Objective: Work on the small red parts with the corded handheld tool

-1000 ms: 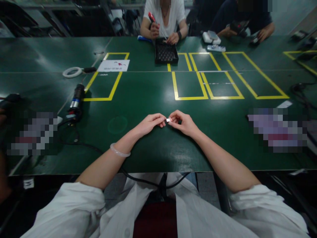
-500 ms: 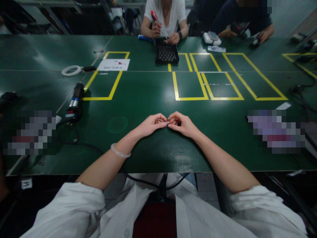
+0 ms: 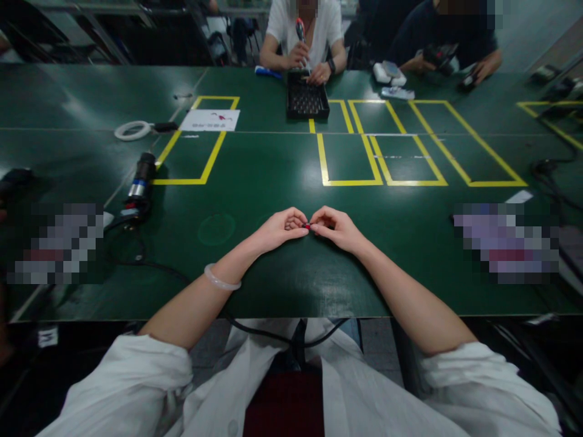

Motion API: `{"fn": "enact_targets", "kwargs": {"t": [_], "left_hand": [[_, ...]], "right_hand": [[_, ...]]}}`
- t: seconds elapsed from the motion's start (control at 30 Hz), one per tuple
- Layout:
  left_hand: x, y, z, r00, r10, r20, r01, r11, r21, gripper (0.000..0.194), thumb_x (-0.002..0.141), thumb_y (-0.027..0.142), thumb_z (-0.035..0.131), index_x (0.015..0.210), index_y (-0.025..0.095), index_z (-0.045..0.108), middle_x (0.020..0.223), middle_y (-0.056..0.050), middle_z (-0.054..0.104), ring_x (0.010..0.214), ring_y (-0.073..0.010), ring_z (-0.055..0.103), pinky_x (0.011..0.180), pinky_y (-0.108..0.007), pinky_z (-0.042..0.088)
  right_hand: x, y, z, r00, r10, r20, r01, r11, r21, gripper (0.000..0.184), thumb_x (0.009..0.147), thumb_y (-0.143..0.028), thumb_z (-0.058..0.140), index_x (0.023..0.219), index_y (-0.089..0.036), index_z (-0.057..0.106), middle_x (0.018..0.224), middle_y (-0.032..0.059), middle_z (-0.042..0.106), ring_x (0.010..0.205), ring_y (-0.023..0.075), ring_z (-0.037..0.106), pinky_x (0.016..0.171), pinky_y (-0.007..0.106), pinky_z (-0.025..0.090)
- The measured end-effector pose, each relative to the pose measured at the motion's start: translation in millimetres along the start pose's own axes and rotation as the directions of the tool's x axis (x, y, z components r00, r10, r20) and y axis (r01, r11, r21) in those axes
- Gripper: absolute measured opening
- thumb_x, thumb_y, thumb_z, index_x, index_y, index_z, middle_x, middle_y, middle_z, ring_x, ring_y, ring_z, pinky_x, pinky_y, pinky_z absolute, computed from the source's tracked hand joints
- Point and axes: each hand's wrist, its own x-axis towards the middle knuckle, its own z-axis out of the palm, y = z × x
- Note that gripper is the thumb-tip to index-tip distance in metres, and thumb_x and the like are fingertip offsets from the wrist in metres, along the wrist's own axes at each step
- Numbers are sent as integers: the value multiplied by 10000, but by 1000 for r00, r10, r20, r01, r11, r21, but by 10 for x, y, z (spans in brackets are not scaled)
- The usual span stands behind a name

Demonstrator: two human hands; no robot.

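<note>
My left hand [image 3: 288, 227] and my right hand [image 3: 334, 227] meet over the near middle of the green table [image 3: 273, 279]. Between their fingertips is a tiny red and dark piece [image 3: 308, 226], too small to name more closely. Thumb and fingers of both hands pinch it from opposite sides. Fingers cover most of its shape. A pale bangle [image 3: 221, 280] circles my left wrist.
Yellow tape frames mark the table. Left lie a dark cylindrical tool [image 3: 140, 182] with a cable, a white coil [image 3: 132, 130] and a paper sheet [image 3: 210, 120]. Opposite, one person works with a red-handled screwdriver [image 3: 299, 30] over a black tray [image 3: 307, 112]; another handles dark objects.
The small piece has turned between my fingertips: orange and metallic parts showed before, red and dark ones show now. Across the table, the person's screwdriver has become more upright.
</note>
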Motion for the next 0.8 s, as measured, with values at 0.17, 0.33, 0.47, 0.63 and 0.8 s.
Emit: {"fn": "enact_targets", "kwargs": {"t": [0.17,0.33,0.47,0.63,0.8], "left_hand": [[9,-16,-8,1000,25,9,-25,1000,9,313,753,301,764,950,126,596,840,-24,620,763,-114,576,749,-268,455],[13,-29,-18,999,30,16,-30,1000,5,322,748,288,765,964,132,583,854,-21,619,765,-110,574,748,-259,457],[15,-19,-14,1000,11,14,-11,1000,0,338,726,265,778,954,131,568,854,-15,610,752,-101,565,735,-251,455],[20,-27,-8,1000,-11,2,11,1000,2,376,714,265,791,981,129,563,874,-18,605,760,-100,560,753,-257,460],[13,-29,-16,1000,0,8,-1,1000,12,350,753,282,762,999,125,569,914,-34,608,784,-106,560,781,-271,463]], "right_hand": [[12,-11,6,999,-29,-14,29,999,-37,296,810,-408,719,984,-192,615,861,19,683,669,123,587,606,259,447],[16,35,4,1000,-6,-13,6,1000,-27,281,804,-381,726,970,-181,620,859,24,697,692,126,604,631,262,460],[11,45,1,1000,-24,1,24,999,-49,217,819,-337,711,941,-177,629,823,17,683,700,127,601,639,262,459],[14,22,9,998,-64,-20,62,995,-83,171,816,-280,696,931,-185,612,779,-3,651,666,121,582,621,258,449],[18,13,18,997,-82,-13,80,992,-103,155,820,-254,679,942,-191,606,803,2,649,677,126,585,619,263,448]]}}
